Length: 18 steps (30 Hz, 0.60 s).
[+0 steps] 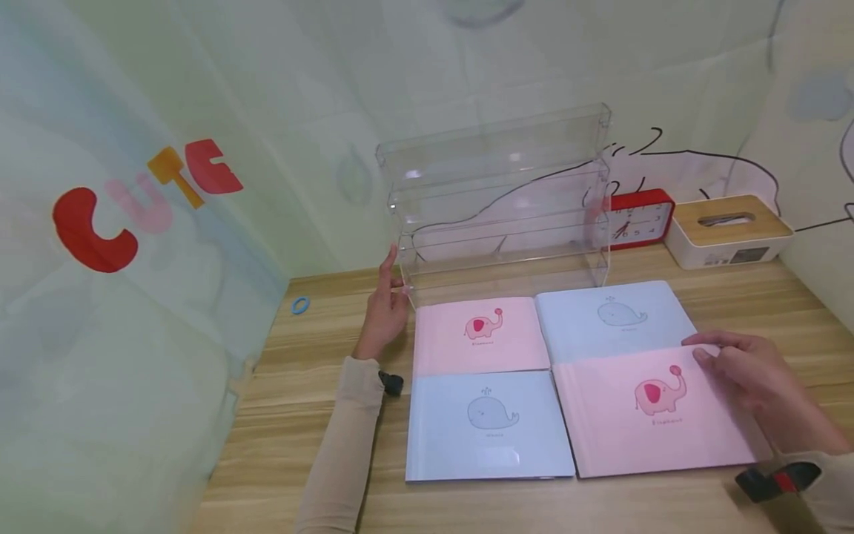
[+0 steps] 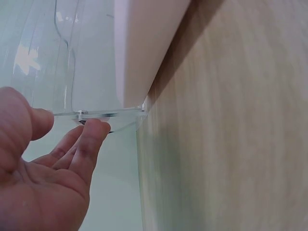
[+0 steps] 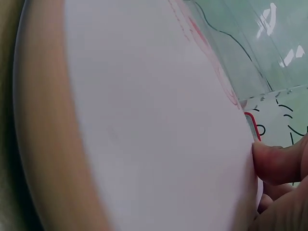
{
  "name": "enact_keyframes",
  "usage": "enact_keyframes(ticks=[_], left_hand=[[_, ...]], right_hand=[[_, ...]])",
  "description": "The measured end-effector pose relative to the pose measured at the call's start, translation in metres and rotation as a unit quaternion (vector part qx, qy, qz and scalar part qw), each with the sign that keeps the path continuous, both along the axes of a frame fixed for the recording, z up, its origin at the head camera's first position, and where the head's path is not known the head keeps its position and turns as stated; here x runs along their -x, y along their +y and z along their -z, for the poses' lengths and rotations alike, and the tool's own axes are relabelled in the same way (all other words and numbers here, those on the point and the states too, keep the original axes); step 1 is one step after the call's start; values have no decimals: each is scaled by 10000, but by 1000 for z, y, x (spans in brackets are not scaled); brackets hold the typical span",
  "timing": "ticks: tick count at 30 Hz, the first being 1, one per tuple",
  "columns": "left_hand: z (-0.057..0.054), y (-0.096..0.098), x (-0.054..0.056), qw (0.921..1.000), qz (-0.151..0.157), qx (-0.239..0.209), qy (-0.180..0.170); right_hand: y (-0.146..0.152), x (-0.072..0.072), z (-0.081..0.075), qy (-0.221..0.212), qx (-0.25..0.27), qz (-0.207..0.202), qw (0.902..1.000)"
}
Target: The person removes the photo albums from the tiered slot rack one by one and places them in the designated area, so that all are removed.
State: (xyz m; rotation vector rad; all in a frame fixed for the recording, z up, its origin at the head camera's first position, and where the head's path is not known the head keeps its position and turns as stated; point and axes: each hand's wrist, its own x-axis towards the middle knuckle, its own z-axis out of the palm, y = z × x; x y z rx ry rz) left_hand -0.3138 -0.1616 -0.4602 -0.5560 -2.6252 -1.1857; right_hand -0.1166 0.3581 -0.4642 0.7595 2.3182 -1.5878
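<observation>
My left hand (image 1: 385, 317) holds the lower left side of a clear, tiered acrylic rack (image 1: 494, 144). In the left wrist view its fingertips touch the outside of the rack's side panel (image 2: 103, 115), the thumb near the front edge. My right hand (image 1: 750, 374) pinches the upper right edge of a pink elephant book (image 1: 634, 437). That book covers the lower part of a blue whale book (image 1: 574, 319). To their left lie another pink elephant book (image 1: 440, 334) and, below it, another blue whale book (image 1: 447, 437). The pinched book's cover (image 3: 154, 120) fills much of the right wrist view.
Behind the rack's right end stands a red clock (image 1: 640, 219), beside a white tissue box (image 1: 720, 256) with a wooden lid. A small blue ring (image 1: 300, 305) lies on the wooden table (image 1: 287, 415) at left. Printed fabric walls (image 1: 300, 111) close in the back and left.
</observation>
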Motion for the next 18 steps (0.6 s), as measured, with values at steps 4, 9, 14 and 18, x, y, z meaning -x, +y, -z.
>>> enact_keyframes(ticks=[4,9,14,18], left_hand=[[0,-2,-1,10000,-62,-4,-53],[2,-3,-3,9999,-35,-69,-124],[2,-1,-1,9998,68,-76,-170],[-1,1,0,9997,88,-85,-223]], right_hand=[[0,1,1,-264,260,-225,9991],[0,0,5,-326,207,-305,9988],[2,-5,9,-277,-42,-489,9984],[6,-6,0,165,-1271,-1383,9821]])
